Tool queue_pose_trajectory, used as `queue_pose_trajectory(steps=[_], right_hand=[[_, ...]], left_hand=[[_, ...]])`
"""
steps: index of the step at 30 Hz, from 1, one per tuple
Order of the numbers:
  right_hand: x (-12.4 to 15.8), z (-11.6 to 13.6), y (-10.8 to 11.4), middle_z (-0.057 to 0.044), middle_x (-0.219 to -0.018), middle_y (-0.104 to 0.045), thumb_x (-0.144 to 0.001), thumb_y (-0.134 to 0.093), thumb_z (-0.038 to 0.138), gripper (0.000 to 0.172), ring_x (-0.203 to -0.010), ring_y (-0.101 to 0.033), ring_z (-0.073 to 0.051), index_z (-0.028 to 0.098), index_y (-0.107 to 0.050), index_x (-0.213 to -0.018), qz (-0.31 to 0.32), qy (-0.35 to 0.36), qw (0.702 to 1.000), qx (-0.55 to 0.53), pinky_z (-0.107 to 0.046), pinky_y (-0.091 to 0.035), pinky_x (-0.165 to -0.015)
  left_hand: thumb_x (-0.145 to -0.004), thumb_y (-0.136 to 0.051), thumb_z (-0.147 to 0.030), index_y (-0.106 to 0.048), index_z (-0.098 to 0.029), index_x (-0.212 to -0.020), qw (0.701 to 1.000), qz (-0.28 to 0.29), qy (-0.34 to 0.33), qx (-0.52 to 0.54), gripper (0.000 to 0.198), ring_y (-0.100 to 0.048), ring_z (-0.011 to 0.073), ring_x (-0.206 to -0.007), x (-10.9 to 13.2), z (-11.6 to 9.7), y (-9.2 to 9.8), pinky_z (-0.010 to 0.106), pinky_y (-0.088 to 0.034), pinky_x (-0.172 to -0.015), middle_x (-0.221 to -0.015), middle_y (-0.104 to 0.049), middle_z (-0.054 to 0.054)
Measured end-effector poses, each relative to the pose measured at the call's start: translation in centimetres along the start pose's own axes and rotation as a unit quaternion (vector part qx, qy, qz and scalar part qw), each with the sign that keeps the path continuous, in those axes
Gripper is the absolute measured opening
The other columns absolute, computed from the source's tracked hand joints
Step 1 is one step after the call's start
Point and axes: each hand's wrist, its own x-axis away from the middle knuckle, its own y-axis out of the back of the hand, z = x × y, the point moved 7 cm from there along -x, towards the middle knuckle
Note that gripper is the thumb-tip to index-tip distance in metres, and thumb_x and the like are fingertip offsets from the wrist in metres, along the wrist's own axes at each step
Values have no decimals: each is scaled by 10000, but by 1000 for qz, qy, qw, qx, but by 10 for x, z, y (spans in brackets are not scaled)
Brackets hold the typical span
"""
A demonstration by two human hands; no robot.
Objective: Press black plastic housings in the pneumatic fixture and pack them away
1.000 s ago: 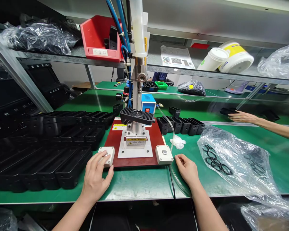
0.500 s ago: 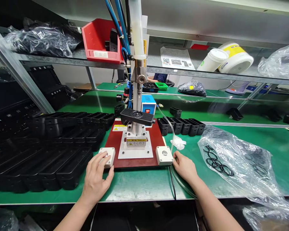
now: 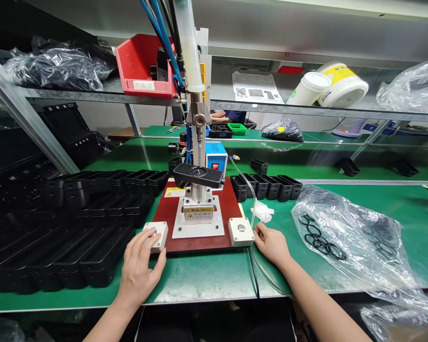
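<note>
My left hand [image 3: 139,266] rests its spread fingers on the top of the left white button box [image 3: 156,236], fingertips over its round button. My right hand [image 3: 271,242] lies closed beside the right white button box [image 3: 241,232], next to clear tubing [image 3: 267,273]; its fingers are curled under, so anything in them is hidden. Between the boxes stands a press [image 3: 199,121] on a red-brown base [image 3: 167,213]. A long black ribbed part [image 3: 199,175] with a round centre sits slightly tilted on the metal post, below the press rod.
Rows of black housings [image 3: 107,249] fill the left; more black housings [image 3: 271,187] stand behind right. A clear bag [image 3: 360,237] holds black rings [image 3: 323,241]. A blue control box [image 3: 216,156] stands behind the press. Overhead, a shelf carries a red bin [image 3: 146,61] and white tubs [image 3: 310,88].
The view has shifted slightly, so the press appears further left. Both hands keep their places at the button boxes, and the black ribbed part stays on the post.
</note>
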Motion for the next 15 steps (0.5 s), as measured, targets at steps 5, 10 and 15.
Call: queue_pose_trajectory(steps=[5,10,15], right_hand=[[-1,-1,1,26,-599,-578,-899,-457,320,189,-583,-554,-143,220,-511,-748,-13,-1,1000,-22,-247,-209,-549],[-3,-5,1,34,-581,-570,-886,-474,315,190,-570,-534,-137,221,-501,-724,-23,-11,998,-55,-241,-213,-545],[-5,-9,1,39,-581,-563,-882,-470,323,190,-568,-521,-134,225,-502,-722,-32,-20,995,-91,-237,-232,-547]], left_hand=[[-801,-663,-131,-535,-153,-1198,999,-33,16,21,418,-576,314,-1120,-1,3,5,504,-467,-958,-1173,-605,168],[-796,-656,-122,-549,-153,-1158,998,-49,1,43,379,-577,306,-1125,-20,-3,9,492,-469,-964,-1166,-605,162],[-849,-613,-216,-517,-188,-1221,990,-51,59,118,385,-529,270,-1205,-81,2,10,462,-457,-1012,-1279,-547,137]])
